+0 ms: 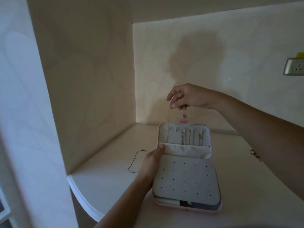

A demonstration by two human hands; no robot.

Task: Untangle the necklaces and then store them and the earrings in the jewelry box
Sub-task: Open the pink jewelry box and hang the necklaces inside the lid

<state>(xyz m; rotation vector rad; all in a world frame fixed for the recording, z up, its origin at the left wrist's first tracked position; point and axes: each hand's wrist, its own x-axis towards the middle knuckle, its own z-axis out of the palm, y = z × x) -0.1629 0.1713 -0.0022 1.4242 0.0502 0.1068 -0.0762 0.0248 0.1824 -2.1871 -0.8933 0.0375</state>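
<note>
The open pink jewelry box [185, 180] lies mid-frame on the counter [107, 165]. The left hand [152, 160] grips its lid's left edge. Above it, the right hand [182, 97] pinches a thin necklace [167, 137] that hangs into the lid. A second necklace [134, 159] lies to the left.

Open pink jewelry box [184, 183] mid-tabletop, silver necklaces [190, 137] hanging in its lid; I dangle a fine chain [169, 122] above. Another necklace [135, 159] lies left, earrings [254, 153] near right edge.

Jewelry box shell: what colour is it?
Pale pink, along the jewelry box rim in the head view.
</note>
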